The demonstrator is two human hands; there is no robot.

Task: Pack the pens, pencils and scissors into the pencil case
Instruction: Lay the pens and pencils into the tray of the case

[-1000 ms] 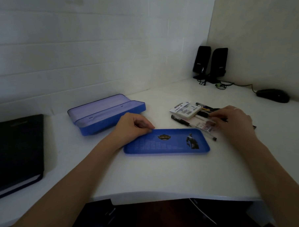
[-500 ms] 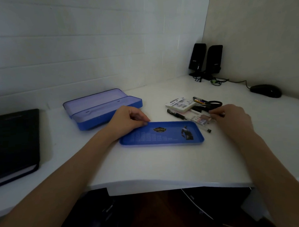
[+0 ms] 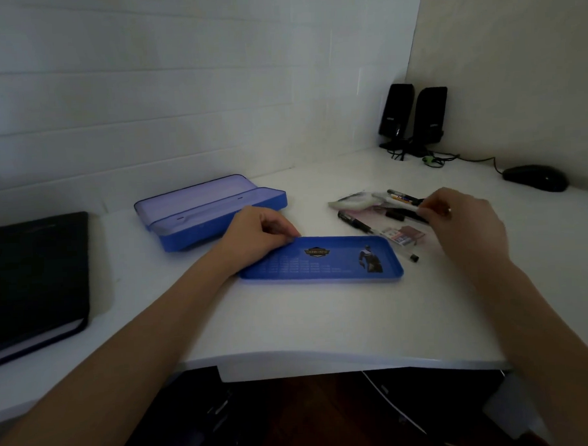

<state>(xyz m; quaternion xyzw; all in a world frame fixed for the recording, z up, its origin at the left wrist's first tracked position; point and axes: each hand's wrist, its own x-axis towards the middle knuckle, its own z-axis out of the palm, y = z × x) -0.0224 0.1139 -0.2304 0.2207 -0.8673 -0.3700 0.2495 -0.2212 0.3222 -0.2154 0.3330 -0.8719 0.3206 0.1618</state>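
Far left we see a black notebook (image 3: 32,278), then the open blue plastic pencil case (image 3: 214,209) lying well back on the white desk (image 3: 290,324). Our left hand (image 3: 256,238) pinches the near-left corner of the flat blue printed tray (image 3: 321,262). Our right hand (image 3: 461,222), fingers curled, pinches something blurred from the pile of pens (image 3: 380,215); beyond sit black speakers (image 3: 412,116) and a black mouse (image 3: 535,178).
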